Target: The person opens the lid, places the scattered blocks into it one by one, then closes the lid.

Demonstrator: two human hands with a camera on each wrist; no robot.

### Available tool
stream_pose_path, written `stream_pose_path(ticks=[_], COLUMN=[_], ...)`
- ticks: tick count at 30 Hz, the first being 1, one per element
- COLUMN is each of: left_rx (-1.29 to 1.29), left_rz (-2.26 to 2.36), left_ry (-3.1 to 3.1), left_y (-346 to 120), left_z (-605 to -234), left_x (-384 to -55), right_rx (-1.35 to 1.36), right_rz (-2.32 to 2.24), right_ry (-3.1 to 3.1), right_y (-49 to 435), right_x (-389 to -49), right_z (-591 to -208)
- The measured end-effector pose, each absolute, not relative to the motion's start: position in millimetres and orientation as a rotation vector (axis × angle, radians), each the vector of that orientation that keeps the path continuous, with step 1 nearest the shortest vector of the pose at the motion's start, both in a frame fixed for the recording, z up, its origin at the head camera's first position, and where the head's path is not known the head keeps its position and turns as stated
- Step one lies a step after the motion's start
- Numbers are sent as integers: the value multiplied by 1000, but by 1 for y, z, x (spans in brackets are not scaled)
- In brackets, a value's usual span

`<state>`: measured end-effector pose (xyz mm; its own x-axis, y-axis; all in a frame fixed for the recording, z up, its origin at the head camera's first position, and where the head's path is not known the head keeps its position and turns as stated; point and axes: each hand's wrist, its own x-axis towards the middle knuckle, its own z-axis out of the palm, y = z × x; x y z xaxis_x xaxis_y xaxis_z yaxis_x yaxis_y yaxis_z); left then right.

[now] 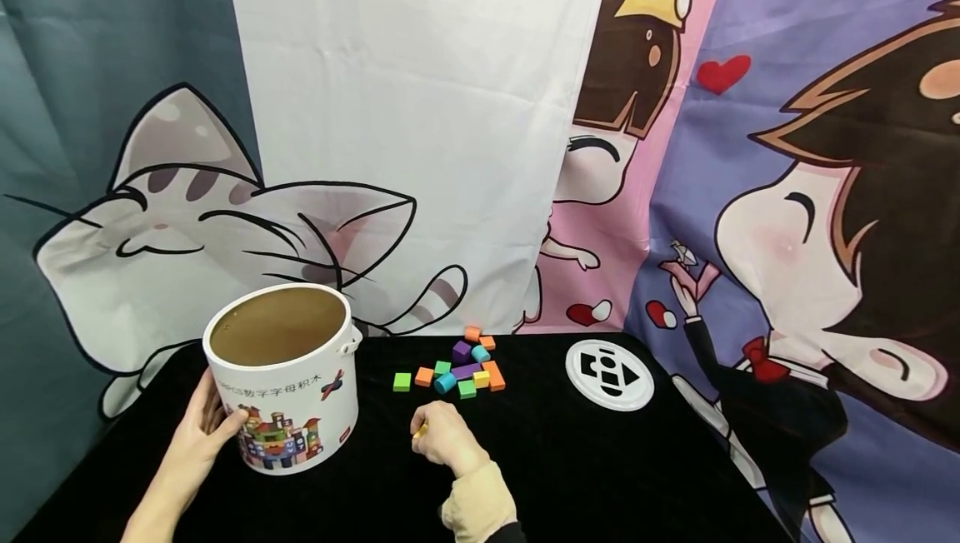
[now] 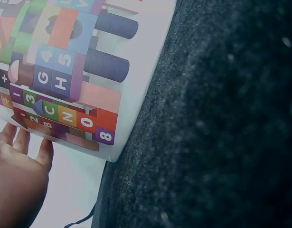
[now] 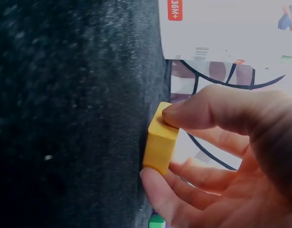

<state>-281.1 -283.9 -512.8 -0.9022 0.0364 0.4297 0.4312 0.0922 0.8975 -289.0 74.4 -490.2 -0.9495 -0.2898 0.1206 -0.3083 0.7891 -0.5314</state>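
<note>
A white toy-block bucket with printed pictures of blocks stands at the left of the black table. My left hand rests against its left side, thumb at the front and fingers spread along the wall. Those fingers touch the printed side in the left wrist view, fairly straight. My right hand pinches a yellow block between thumb and fingertips, just above the cloth. Beyond that hand lies a loose group of small coloured blocks, among them a green block, a teal cylinder and a purple block.
A white round plate with black shapes lies on the table to the right. Black cloth covers the tabletop. Behind it hangs a printed curtain with cartoon figures. The bucket's inside looks brownish; its bottom cannot be made out.
</note>
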Motion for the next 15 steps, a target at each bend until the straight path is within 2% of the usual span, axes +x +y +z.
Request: stream_pose_path(ticks=[15], left_rx=[-451], left_rz=[-1860], left_ry=[-2093], left_y=[-282], left_z=[-514], left_x=[-282], right_rx=[534], right_rz=[1024], right_ry=[-2951], right_y=[78], right_x=[-285], right_z=[-470])
